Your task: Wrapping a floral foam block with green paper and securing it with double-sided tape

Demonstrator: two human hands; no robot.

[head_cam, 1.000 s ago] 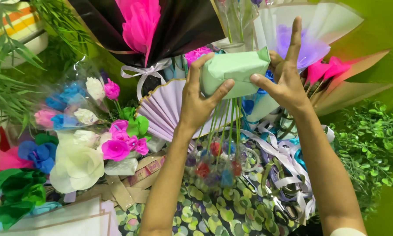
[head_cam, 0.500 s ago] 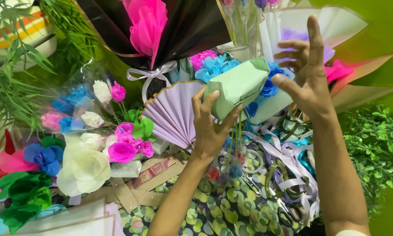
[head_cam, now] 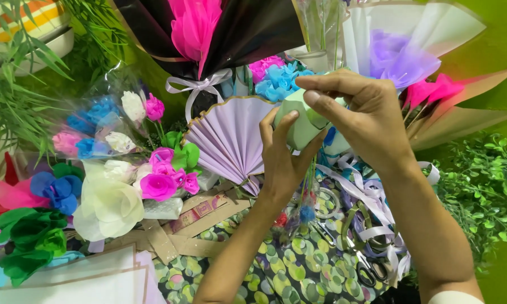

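My left hand [head_cam: 284, 155] and my right hand [head_cam: 357, 115] both grip a pale green paper wrap [head_cam: 298, 121] held up over the work area. Thin green stems with small red and blue buds [head_cam: 304, 208] hang below the wrap. The left hand clasps it from beneath, and the right thumb and fingers pinch its top edge. A pleated lilac paper fan [head_cam: 228, 138] lies just left of the hands.
Paper flowers in pink, white, blue and green [head_cam: 112, 169] lie at left. A black-wrapped pink bouquet [head_cam: 208, 34] and a white-wrapped purple one [head_cam: 400, 45] stand behind. Scissors [head_cam: 372, 270] and lilac ribbons [head_cam: 372, 202] rest on leaf-patterned cloth [head_cam: 298, 276]. Green foliage [head_cam: 484, 191] is at right.
The right hand, open and raised beside the wrap earlier, has come down and pinched its top. The wrap has turned from lying sideways to more upright.
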